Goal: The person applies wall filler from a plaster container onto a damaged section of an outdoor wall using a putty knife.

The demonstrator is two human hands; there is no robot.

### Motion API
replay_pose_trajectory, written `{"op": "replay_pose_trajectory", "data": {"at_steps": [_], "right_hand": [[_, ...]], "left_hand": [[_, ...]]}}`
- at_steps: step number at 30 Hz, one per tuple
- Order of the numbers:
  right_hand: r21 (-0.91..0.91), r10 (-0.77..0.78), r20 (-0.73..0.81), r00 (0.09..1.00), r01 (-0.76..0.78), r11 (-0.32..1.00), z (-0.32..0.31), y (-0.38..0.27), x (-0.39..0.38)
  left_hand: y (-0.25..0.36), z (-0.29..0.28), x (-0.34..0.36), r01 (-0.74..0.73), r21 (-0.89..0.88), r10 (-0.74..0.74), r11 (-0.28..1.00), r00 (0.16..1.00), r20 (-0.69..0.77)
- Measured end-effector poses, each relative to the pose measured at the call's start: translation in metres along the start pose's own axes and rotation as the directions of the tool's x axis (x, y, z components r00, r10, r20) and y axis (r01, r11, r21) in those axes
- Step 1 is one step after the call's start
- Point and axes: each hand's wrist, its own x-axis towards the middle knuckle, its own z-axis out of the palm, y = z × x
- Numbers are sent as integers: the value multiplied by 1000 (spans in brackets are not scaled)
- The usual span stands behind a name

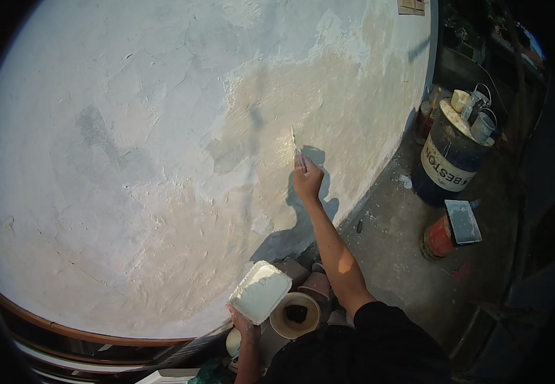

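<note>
My right hand (307,176) grips the handle of a putty knife (295,142), seen nearly edge-on with its blade at the wall (271,96). Cream-coloured filler is smeared on the wall beside the blade. The wall carries rough white patches around a beige area, and my arm's shadow falls across it. Lower down, my left hand (244,323) is closed on the edge of a rectangular white tub (261,291). Creamy filler coats the tub's inside and rim. Most of the left fingers are hidden by the tub.
Plant pots (295,298) stand below the tub, close to my body. At right, a dark drum (445,157) with a pale band carries small cans (482,126). A red bucket (437,238) with a grey tray (463,222) stands on the concrete floor (389,249). White splashes dot the floor.
</note>
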Motion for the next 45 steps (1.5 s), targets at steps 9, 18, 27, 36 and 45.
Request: {"op": "replay_pose_trajectory", "data": {"at_steps": [9, 18, 27, 36, 45], "right_hand": [[137, -163, 74, 984, 152, 979, 31, -33, -25], [218, -185, 176, 967, 145, 965, 22, -65, -74], [126, 22, -96, 995, -10, 992, 1, -21, 8], [178, -76, 57, 995, 65, 982, 25, -31, 8], [358, -127, 231, 965, 37, 933, 58, -52, -72]], "left_hand": [[7, -3, -1, -26, -5, 26, 1000, 997, -72], [3, 8, -4, 12, 10, -12, 1000, 999, -48], [4, 8, -14, 10, 44, -10, 999, 1000, -16], [11, -4, -5, 9, 8, -8, 1000, 999, -51], [17, -4, -1, -28, -2, 28, 1000, 998, -52]]}}
